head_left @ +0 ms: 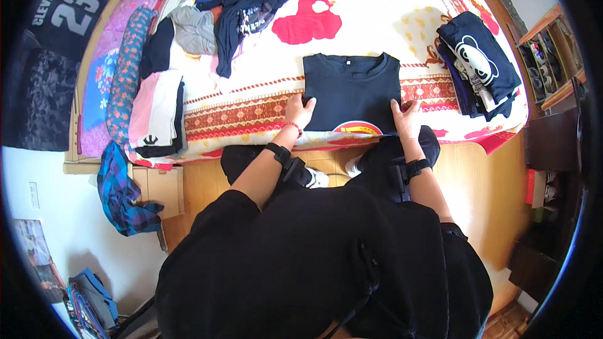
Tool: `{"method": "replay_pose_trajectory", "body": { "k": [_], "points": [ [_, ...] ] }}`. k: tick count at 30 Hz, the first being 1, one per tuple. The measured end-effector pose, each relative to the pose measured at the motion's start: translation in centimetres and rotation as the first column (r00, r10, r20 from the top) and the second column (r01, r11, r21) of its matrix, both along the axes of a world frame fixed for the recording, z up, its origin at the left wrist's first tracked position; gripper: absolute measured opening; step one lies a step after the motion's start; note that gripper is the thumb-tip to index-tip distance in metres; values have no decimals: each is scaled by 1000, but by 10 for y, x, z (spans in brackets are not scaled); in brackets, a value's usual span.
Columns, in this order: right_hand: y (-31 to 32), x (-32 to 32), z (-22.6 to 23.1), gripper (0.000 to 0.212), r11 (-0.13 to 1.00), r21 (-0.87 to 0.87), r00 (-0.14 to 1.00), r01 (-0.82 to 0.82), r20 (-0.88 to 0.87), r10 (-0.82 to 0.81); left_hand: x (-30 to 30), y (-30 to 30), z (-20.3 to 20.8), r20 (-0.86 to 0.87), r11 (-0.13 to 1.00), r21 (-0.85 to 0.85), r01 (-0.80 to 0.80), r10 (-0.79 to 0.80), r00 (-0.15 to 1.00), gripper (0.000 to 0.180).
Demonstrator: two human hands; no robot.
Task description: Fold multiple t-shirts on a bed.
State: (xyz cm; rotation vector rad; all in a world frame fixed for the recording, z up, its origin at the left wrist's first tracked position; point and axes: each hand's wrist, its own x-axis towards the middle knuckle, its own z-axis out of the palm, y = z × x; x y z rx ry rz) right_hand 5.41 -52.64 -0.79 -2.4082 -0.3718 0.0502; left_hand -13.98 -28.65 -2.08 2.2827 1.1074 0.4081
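Note:
A black T-shirt [352, 93], folded into a neat rectangle, lies flat at the near edge of the bed in front of me. Its neckline points away from me, and part of a red and yellow round print shows at its near edge. My left hand [298, 115] grips the left side, thumb on top of the cloth. On the opposite side my right hand [407, 118] holds the edge in the same way. The fingers beneath each edge are partly hidden.
Folded clothes [480, 63] with a panda print on top are stacked at the right. Pink and white folded garments [154, 110] lie at the left beside a floral bolster [129, 69]. Loose dark clothes [251, 6] heap at the back. A shelf [553, 63] stands at the right.

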Motion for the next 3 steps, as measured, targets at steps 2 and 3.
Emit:
{"method": "replay_pose_trajectory", "body": {
  "k": [2,3],
  "points": [
    [4,2,6,70,998,14,998,56,-24,-56,9,9,-3,35,986,-168,10,-4,999,45],
    [1,11,3,71,995,-78,962,64,-260,-83,21,3,13,92,945,-314,89,-63,994,51]
  ]
}}
